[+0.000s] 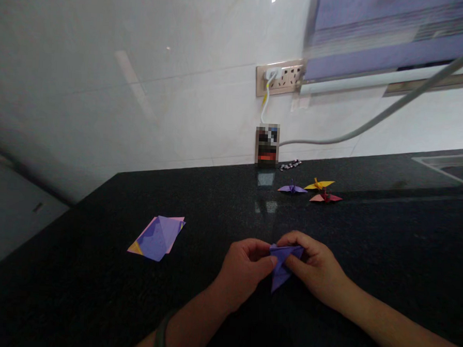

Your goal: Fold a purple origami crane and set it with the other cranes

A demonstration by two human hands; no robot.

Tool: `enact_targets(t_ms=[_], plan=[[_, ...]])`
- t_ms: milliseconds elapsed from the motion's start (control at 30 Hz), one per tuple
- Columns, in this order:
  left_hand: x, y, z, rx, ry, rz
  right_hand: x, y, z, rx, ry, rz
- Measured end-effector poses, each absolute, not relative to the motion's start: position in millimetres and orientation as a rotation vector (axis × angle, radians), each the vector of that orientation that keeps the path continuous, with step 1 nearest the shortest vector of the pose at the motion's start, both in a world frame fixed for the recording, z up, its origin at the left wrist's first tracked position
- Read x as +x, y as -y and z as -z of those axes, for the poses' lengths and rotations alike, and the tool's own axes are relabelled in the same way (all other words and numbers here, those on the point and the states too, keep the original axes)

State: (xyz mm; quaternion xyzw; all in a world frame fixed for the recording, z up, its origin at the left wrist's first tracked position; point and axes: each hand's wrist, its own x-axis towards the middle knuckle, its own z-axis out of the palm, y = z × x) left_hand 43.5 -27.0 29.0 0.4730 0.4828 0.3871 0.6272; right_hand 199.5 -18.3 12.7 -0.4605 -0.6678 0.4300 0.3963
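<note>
Both my hands pinch a small folded piece of purple paper (281, 267) low over the black countertop (93, 290). My left hand (245, 270) closes on its left side with thumb and fingers curled. My right hand (315, 268) grips the right side, fingers pressed on the top edge. The paper's pointed lower end hangs down between the two hands.
A loose stack of purple, pink and yellow paper sheets (157, 237) lies to the left. Three folded paper cranes, purple (292, 188), yellow (318, 185) and red (325, 197), sit farther back. A wall socket (279, 78) with a plugged cable, and a sink edge (449, 167) at right.
</note>
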Motion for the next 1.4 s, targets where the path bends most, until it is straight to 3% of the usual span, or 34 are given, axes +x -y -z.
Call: enact_targets(t_ms=[1400], plan=[[43.9, 34.8, -31.6, 1.270, -0.987, -0.873, 198.6, 17.6, -9.1, -1.205, 1.556, -1.209]])
